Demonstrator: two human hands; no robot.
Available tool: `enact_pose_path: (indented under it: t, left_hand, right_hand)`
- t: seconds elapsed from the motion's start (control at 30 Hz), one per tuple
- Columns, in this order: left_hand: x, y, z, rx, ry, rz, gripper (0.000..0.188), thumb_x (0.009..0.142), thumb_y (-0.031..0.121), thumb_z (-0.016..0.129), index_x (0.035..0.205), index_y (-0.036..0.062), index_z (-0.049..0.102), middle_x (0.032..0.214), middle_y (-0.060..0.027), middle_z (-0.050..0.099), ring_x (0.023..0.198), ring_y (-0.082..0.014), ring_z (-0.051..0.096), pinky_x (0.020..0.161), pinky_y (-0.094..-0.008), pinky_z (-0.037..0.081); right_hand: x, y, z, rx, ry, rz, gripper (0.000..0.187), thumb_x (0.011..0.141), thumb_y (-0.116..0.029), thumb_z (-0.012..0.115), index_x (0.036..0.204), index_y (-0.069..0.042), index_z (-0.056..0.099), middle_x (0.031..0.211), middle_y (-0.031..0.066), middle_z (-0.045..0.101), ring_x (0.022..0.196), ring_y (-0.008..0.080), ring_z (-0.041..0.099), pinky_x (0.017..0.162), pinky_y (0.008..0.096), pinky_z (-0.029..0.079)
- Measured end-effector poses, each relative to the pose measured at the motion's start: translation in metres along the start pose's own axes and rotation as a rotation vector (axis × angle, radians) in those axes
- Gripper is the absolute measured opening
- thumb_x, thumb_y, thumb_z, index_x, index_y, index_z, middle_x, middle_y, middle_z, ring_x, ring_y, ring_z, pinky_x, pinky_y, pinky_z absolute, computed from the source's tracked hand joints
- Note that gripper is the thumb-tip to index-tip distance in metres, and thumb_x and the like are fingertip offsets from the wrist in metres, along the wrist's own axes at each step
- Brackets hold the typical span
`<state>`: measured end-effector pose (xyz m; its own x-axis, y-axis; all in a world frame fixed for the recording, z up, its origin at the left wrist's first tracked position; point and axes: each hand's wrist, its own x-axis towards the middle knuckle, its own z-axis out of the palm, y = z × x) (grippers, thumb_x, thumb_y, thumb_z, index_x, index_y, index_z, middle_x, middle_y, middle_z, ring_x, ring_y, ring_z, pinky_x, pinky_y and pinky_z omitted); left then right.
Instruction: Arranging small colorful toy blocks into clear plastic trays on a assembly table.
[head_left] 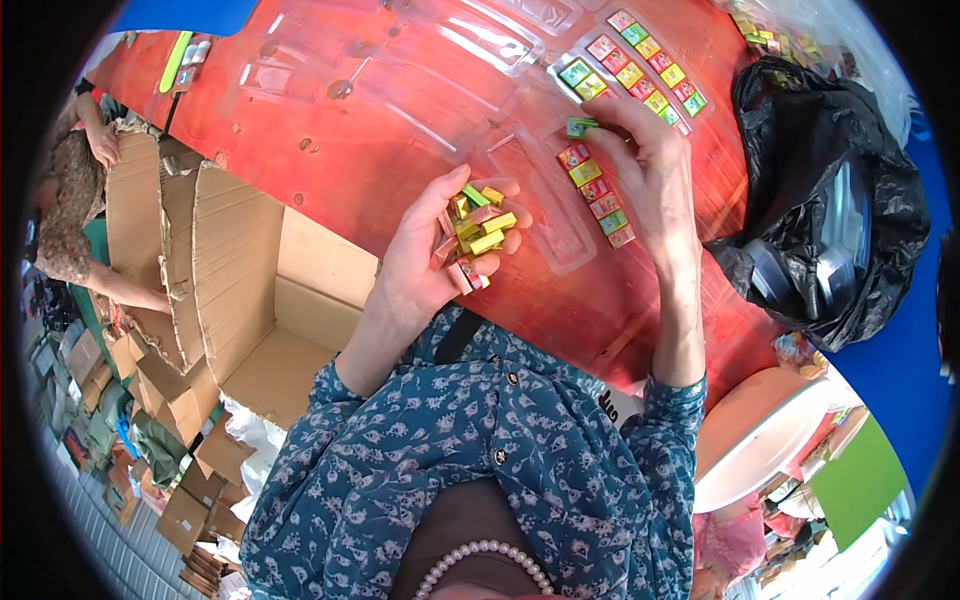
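My left hand [408,262] is cupped palm up over the near edge of the red table. A heap of small wrapped sweets [487,240] in yellow, pink and green lies in it, the fingers curled round them. Farther right, my right hand [655,175] pinches one green wrapped sweet [577,127] between thumb and finger. That sweet is at the far end of a row of red, yellow and green sweets [595,192] in a clear plastic tray. Just beyond, another clear tray holds several rows of coloured sweets [630,75], partly hidden by my right hand.
Clear moulded trays [430,95] lie across the red table [330,190]. A black plastic bag [880,215] with clear plastic containers stands at the right, a pale basin [760,440] below it. At left, another person's arm [125,288] reaches by a large open cardboard box [235,260].
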<state>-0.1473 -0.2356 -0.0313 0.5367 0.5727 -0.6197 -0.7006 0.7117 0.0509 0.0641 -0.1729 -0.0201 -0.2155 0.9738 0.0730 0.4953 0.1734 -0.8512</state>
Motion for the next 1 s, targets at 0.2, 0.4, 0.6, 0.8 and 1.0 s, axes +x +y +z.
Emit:
enact_pose_path:
  t: [0.2,0.4,0.6,0.8,1.0]
  left_hand:
    - [0.0,0.001,-0.002,0.012,0.005,0.007,0.047,0.094,0.041,0.041,0.108,-0.0006,0.056,0.091,-0.0202,0.062,0.07,-0.0213,0.06,0.044,-0.0236,0.045]
    - [0.002,0.002,-0.003,0.008,-0.008,-0.002,0.047,0.094,0.041,0.04,0.108,-0.0004,0.056,0.091,-0.0199,0.062,0.07,-0.0212,0.06,0.044,-0.0235,0.045]
    - [0.003,0.0,0.0,0.016,-0.008,-0.002,0.047,0.094,0.041,0.039,0.109,-0.0007,0.056,0.091,-0.0196,0.062,0.071,-0.021,0.06,0.044,-0.0236,0.045]
    - [0.008,-0.004,0.0,0.035,-0.011,-0.002,0.049,0.094,0.042,0.04,0.11,-0.0014,0.055,0.092,-0.0197,0.062,0.072,-0.0214,0.061,0.045,-0.024,0.046]
    - [0.01,-0.008,0.003,0.047,0.023,0.013,0.048,0.094,0.042,0.041,0.111,-0.0007,0.055,0.095,-0.0204,0.063,0.075,-0.0229,0.062,0.046,-0.0243,0.046]
  right_hand:
    - [0.006,-0.005,0.005,-0.03,-0.019,-0.009,0.012,0.076,0.003,0.06,0.088,0.002,0.061,0.079,0.0173,0.061,0.076,0.0321,0.062,0.068,0.0369,0.047]
    - [0.003,0.003,0.014,-0.077,0.017,-0.029,0.013,0.072,0.005,0.062,0.085,0.001,0.062,0.078,0.0158,0.059,0.076,0.033,0.059,0.065,0.0373,0.046]
    - [-0.001,0.013,0.02,-0.192,0.073,-0.098,0.01,0.072,0.004,0.063,0.082,0.0,0.061,0.077,0.0149,0.057,0.074,0.0334,0.058,0.063,0.0392,0.046]
    - [-0.01,0.01,0.005,-0.284,0.13,-0.118,0.01,0.078,0.001,0.061,0.087,0.001,0.063,0.081,0.0125,0.06,0.07,0.0261,0.06,0.063,0.0315,0.047]
    - [-0.065,-0.006,-0.014,-0.186,0.271,0.113,0.012,0.079,-0.003,0.064,0.09,0.001,0.063,0.08,0.0101,0.06,0.064,0.0191,0.057,0.06,0.0269,0.045]
